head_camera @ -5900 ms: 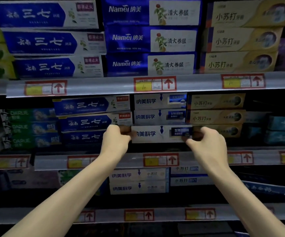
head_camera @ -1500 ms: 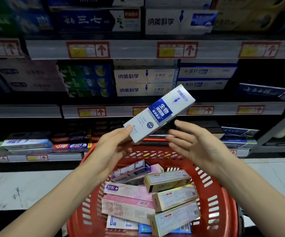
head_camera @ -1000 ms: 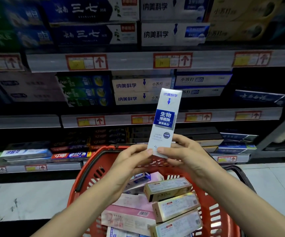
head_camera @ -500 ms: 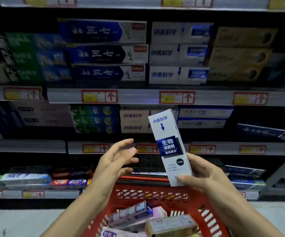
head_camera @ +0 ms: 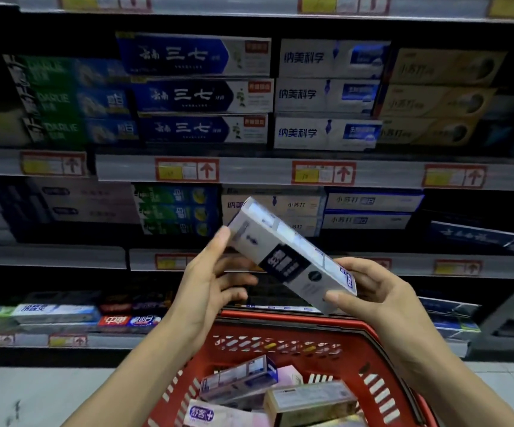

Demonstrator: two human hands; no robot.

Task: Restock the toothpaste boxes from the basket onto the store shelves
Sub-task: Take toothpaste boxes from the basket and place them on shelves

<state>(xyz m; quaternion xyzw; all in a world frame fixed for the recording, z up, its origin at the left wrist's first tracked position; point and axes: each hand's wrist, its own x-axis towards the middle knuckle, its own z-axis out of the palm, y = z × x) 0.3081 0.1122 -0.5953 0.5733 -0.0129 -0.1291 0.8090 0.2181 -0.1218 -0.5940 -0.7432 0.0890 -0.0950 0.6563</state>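
A white toothpaste box (head_camera: 289, 254) with a dark blue label is tilted in the air above the red basket (head_camera: 369, 362), its top end leaning left. My right hand (head_camera: 372, 297) grips its lower right end, thumb on the front face. My left hand (head_camera: 212, 285) touches the box's upper left end with its fingertips, the other fingers loosely spread. Three matching white boxes (head_camera: 326, 94) are stacked on the shelf above, in the middle. Several more boxes (head_camera: 283, 396) lie in the basket.
Shelf rails with red price tags (head_camera: 323, 173) run across the view. Blue boxes (head_camera: 200, 94) stand left of the white stack, gold ones (head_camera: 434, 97) to its right. Lower shelves hold green, white and blue boxes. Grey floor tiles (head_camera: 33, 396) lie at lower left.
The box has tipped from nearly upright to leaning left. My left hand has come up to touch its upper end. The view has shifted slightly, and the right hand keeps its grip.
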